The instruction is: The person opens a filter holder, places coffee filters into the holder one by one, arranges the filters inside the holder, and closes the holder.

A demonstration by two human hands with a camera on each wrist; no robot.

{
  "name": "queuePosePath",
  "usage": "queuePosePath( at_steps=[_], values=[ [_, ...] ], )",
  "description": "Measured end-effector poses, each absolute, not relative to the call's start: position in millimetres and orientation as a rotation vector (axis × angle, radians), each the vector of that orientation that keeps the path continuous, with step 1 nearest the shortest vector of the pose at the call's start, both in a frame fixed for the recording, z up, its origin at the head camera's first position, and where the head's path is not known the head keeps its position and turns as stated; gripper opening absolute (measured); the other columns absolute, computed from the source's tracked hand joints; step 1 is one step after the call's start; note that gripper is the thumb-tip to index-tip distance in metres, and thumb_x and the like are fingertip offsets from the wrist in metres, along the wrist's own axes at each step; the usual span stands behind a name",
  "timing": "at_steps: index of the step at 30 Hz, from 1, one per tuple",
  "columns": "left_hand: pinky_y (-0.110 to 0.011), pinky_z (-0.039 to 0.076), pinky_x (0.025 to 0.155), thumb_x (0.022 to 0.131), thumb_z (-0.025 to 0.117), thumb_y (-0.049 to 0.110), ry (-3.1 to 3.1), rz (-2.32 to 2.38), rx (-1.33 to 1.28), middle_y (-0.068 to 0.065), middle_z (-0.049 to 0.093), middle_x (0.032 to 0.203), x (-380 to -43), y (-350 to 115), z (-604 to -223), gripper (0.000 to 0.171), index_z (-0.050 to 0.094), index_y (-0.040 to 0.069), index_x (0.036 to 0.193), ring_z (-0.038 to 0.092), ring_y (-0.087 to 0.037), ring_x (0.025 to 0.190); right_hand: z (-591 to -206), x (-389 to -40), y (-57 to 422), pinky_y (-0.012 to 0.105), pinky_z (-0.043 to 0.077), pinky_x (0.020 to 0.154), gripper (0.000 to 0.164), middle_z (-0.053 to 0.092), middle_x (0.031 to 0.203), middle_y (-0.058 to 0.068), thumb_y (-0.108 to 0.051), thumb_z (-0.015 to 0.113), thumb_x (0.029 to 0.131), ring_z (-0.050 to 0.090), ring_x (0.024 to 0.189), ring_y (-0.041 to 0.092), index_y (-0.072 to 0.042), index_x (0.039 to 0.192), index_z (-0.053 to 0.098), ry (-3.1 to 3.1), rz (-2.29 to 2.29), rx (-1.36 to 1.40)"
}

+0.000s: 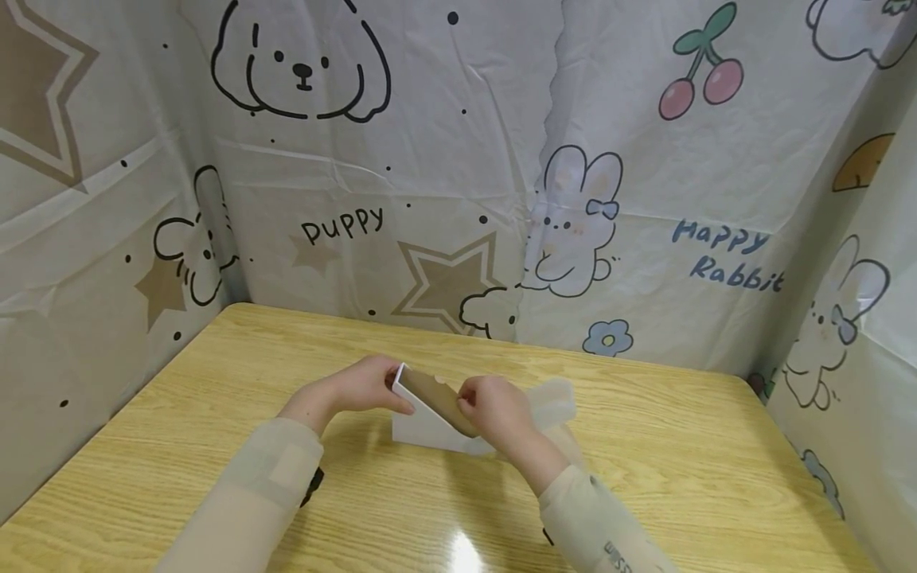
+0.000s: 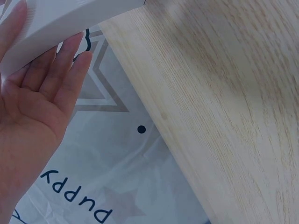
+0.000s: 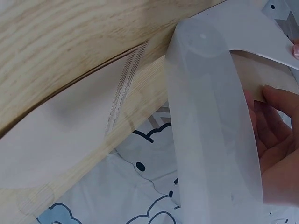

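Left hand (image 1: 358, 383) grips the white box (image 1: 427, 426) by its left end, tilted mid-table (image 1: 680, 454); right hand (image 1: 497, 407) pinches the brown card (image 1: 434, 391). Box open, frosted flap (image 1: 555, 403) out right, but the card is seemingly not yet free!

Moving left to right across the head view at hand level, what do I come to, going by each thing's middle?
Left hand → white box → right hand → translucent sheet.
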State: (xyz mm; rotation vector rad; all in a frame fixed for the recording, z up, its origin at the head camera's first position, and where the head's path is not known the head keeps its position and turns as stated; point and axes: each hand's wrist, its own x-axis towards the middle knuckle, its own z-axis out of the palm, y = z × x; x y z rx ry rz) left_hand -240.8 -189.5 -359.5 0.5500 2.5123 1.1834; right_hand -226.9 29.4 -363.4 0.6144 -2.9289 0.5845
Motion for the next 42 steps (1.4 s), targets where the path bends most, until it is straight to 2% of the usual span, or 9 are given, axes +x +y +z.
queuePosePath(
  at_steps=[18,24,34,42],
  values=[
    [-0.027,0.05,0.074,0.079,0.074,0.014,2.532,1.161,0.552,-0.005,0.068,0.092,-242,-188,-360,0.025,0.064,0.003,0.1,0.061,-0.01,0.081,-369,-228,28,0.025,0.041,0.048,0.008,0.067,0.07,-0.003,-0.016,0.066,0.083,0.054,0.056,0.008,-0.014,0.077,0.071,-2.938,0.505,0.631],
    [-0.028,0.05,0.074,0.08,0.073,0.016,2.521,1.152,0.555,-0.005,0.067,0.092,-241,-189,-360,0.024,0.064,0.005,0.099,0.06,-0.01,0.08,-356,-231,36,0.025,0.044,0.054,0.008,0.066,0.076,-0.002,-0.02,0.065,0.085,0.056,0.064,0.01,-0.014,0.083,0.07,-2.966,0.567,0.616],
    [-0.028,0.05,0.075,0.081,0.073,0.016,2.514,1.156,0.584,-0.006,0.067,0.093,-239,-190,-360,0.026,0.063,0.003,0.101,0.06,-0.01,0.081,-301,-239,92,0.031,0.048,0.064,0.019,0.07,0.086,0.002,-0.028,0.06,0.09,0.061,0.075,0.016,-0.013,0.093,0.071,-2.818,0.861,0.319],
    [-0.028,0.049,0.076,0.08,0.073,0.016,2.515,1.156,0.584,-0.005,0.067,0.093,-241,-189,-361,0.026,0.062,0.004,0.1,0.059,-0.011,0.081,-303,-256,153,0.037,0.047,0.068,0.027,0.068,0.095,0.013,-0.027,0.055,0.093,0.06,0.081,0.025,-0.005,0.1,0.068,-2.813,0.887,0.086]
  ],
)
